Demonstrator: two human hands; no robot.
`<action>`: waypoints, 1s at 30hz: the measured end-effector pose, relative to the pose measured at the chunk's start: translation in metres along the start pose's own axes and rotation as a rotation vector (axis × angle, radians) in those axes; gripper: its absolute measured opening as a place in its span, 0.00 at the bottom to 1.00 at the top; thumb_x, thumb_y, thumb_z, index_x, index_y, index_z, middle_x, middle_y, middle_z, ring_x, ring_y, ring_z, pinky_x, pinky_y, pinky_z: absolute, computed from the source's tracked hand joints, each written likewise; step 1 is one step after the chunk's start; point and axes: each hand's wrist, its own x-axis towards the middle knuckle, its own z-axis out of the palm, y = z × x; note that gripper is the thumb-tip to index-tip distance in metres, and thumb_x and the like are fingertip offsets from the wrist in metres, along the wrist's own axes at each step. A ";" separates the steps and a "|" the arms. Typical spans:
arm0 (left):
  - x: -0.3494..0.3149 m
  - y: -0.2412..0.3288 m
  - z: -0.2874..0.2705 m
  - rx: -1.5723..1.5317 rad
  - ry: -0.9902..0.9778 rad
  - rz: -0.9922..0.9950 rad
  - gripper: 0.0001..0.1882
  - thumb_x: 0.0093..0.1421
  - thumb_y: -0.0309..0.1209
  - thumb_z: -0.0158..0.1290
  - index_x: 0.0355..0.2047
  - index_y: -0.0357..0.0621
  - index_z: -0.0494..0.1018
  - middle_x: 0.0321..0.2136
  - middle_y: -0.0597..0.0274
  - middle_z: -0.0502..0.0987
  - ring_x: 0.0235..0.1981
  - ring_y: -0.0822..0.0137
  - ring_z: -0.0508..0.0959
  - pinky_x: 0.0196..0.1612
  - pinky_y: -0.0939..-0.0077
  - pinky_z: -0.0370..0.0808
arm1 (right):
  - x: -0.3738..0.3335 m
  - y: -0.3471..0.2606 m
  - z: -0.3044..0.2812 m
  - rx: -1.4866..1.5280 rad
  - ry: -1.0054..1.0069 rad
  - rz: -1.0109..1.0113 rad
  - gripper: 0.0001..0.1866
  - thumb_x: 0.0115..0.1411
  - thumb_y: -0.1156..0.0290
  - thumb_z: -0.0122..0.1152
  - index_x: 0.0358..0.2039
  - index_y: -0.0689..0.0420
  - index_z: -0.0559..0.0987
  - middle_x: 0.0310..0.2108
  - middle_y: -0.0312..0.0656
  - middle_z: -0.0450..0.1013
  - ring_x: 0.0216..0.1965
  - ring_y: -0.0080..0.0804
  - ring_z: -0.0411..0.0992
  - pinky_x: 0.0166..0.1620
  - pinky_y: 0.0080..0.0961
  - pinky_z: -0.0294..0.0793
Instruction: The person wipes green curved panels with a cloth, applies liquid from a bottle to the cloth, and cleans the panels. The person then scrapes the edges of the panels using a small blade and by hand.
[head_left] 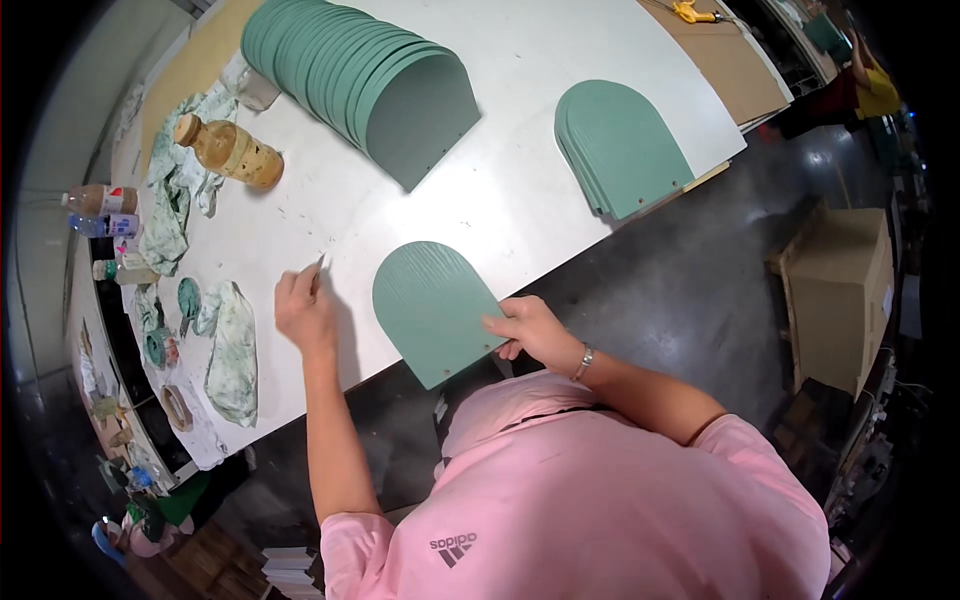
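Note:
My right hand (535, 330) is closed on the lower right edge of a green arch-shaped panel (435, 310), thumb on top. The panel has a ribbed face, and its straight end sticks out over the near table edge. To the left of it, above the table, my left hand (305, 312) is pinched around a small thin pointed thing (321, 260), too small to name. A long row of similar panels (340, 75) stands leaning together at the back. Farther right lies a short stack of green arched panels (625, 150) near the table's edge.
On the white table (520, 60) are a yellowish capped bottle (230, 152), stained rags (230, 360), green tape (157, 347) and a brown tape roll (176, 408). Several bottles (105, 200) stand at the far left. A cardboard box (840, 300) stands right; another person (870, 95) is beyond.

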 end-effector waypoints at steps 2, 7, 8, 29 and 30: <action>-0.010 -0.018 -0.017 0.172 -0.154 -0.128 0.09 0.55 0.26 0.57 0.36 0.48 0.82 0.28 0.64 0.75 0.33 0.60 0.75 0.37 0.67 0.73 | -0.004 -0.002 -0.003 -0.008 0.012 -0.081 0.14 0.64 0.66 0.60 0.38 0.67 0.79 0.27 0.39 0.76 0.24 0.19 0.73 0.27 0.16 0.74; -0.022 0.008 -0.034 0.004 -0.033 -0.001 0.15 0.56 0.26 0.57 0.45 0.45 0.80 0.39 0.58 0.78 0.41 0.56 0.75 0.46 0.65 0.73 | -0.014 -0.027 -0.006 0.177 0.034 -0.215 0.12 0.63 0.70 0.59 0.41 0.66 0.79 0.32 0.36 0.76 0.32 0.19 0.73 0.36 0.19 0.75; -0.022 0.018 -0.036 -0.207 -0.058 -0.020 0.18 0.55 0.25 0.57 0.47 0.44 0.79 0.42 0.56 0.77 0.44 0.54 0.75 0.48 0.65 0.72 | -0.012 -0.032 -0.011 0.143 0.008 -0.235 0.12 0.63 0.70 0.59 0.41 0.66 0.79 0.31 0.36 0.76 0.32 0.19 0.73 0.35 0.19 0.74; -0.006 -0.163 -0.097 0.298 -0.403 -0.367 0.29 0.53 0.25 0.59 0.57 0.47 0.72 0.48 0.47 0.76 0.47 0.50 0.76 0.49 0.63 0.73 | 0.031 -0.100 0.004 -0.919 0.539 -0.660 0.09 0.54 0.68 0.64 0.31 0.59 0.82 0.34 0.46 0.73 0.38 0.44 0.72 0.43 0.37 0.73; -0.005 -0.161 -0.095 0.064 -0.311 -0.374 0.27 0.54 0.23 0.57 0.57 0.44 0.73 0.47 0.47 0.77 0.46 0.52 0.77 0.50 0.66 0.73 | 0.029 -0.101 0.014 -0.813 0.519 -0.640 0.09 0.54 0.68 0.63 0.30 0.60 0.81 0.32 0.46 0.73 0.35 0.44 0.73 0.41 0.37 0.74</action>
